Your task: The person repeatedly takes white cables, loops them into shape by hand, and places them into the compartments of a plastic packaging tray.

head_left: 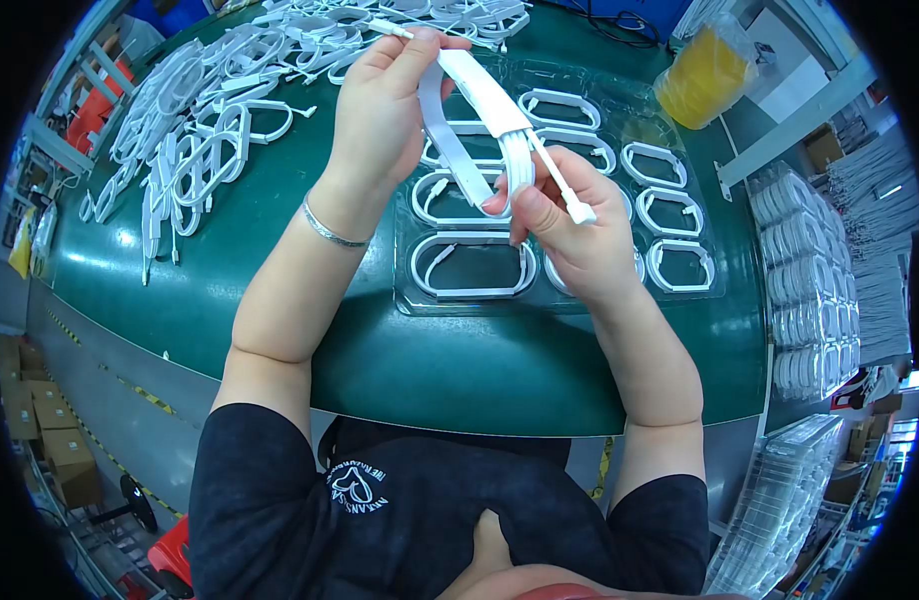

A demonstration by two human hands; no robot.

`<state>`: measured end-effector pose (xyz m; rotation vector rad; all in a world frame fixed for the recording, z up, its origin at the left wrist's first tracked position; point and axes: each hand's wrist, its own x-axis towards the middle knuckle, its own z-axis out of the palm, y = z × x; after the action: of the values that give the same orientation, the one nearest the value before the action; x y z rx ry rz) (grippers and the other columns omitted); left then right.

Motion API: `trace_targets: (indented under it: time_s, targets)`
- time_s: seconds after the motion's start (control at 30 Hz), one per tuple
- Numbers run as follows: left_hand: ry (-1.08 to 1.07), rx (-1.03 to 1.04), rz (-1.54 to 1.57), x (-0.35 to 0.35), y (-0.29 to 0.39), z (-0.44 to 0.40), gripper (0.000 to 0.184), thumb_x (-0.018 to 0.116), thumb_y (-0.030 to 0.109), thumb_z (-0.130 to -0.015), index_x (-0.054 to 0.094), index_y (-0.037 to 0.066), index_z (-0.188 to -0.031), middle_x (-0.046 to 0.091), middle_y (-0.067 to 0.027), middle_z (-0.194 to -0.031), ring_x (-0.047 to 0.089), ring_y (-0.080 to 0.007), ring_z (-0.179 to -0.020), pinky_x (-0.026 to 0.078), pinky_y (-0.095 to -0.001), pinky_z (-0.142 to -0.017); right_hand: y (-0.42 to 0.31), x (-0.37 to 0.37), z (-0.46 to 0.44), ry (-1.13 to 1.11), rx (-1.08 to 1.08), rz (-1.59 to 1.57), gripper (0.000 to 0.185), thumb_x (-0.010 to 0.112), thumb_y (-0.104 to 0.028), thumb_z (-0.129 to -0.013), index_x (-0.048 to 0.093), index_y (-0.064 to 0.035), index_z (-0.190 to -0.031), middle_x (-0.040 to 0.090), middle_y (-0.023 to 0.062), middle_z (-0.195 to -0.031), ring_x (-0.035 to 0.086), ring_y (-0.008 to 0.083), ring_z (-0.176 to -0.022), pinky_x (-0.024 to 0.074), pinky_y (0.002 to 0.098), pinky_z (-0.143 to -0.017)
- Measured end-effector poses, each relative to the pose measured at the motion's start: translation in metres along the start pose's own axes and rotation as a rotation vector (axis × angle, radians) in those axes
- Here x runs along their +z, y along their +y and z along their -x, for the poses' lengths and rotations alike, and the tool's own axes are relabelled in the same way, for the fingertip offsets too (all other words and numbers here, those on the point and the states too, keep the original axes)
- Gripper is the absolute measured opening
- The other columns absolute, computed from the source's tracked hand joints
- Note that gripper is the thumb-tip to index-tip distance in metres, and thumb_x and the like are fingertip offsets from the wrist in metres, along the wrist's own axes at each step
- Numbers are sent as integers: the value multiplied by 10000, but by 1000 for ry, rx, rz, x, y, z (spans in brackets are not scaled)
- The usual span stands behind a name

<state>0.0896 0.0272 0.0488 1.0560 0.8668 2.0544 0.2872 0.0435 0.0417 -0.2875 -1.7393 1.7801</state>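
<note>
A coiled white charging cable [518, 160] with a white paper sleeve [483, 92] around one side is held up between both hands. My left hand [390, 95] pinches its far end, where one plug [390, 28] sticks out to the left. My right hand [580, 225] grips the near end of the coil, and the other plug [580, 210] hangs in front of its fingers. Below them lies a clear plastic tray [410, 301] with several coiled white cables [473, 293] in its slots. The hands hide some of the slots.
Loose white cables [205, 165] are heaped on the green table [430, 375] at the left and back. A yellow roll in plastic [707, 75] stands at the back right. Stacked filled trays [805, 280] are to the right, with more clear trays [775, 510] below.
</note>
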Motion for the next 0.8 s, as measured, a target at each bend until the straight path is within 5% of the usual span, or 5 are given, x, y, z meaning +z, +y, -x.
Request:
trace_targets:
  time_s: [0.13,0.33,0.47,0.63,0.8]
  targets:
    - [10,137,-122,-8,1,-8,204,558,214,-935,618,20,-954,672,-64,-948,560,-86,-820,426,-208,-734,-10,-23,-10,11,-183,502,713,736,-255,-767,394,-57,-1361,538,128,-1251,544,201,-1072,425,338,-927]
    - [-95,276,-440,4,5,7,184,580,177,-922,624,5,-969,667,-61,-948,564,-83,-832,437,-226,-764,-23,-31,-8,138,-299,791,802,792,-355,-691,447,-10,-1327,585,153,-1199,578,267,-1037,450,351,-877]
    - [-217,302,-477,20,2,21,157,583,145,-916,619,-2,-958,653,-45,-915,562,-75,-811,448,-211,-728,-12,-17,-8,227,-203,674,434,728,-170,-784,598,3,-1160,671,97,-881,634,141,-785,510,271,-721]
    - [-70,363,-417,25,-3,22,143,604,145,-905,608,28,-988,637,-39,-943,540,-70,-826,432,-209,-727,0,-22,-12,282,-295,772,266,679,-95,-808,627,36,-1034,659,71,-840,612,102,-739,502,246,-660]
    - [94,-263,155,19,-17,24,169,576,150,-913,563,32,-1033,576,-32,-915,539,-94,-823,407,-211,-687,11,-26,-19,457,-630,1070,241,680,-24,-763,589,13,-982,639,142,-872,631,260,-716,510,310,-623]
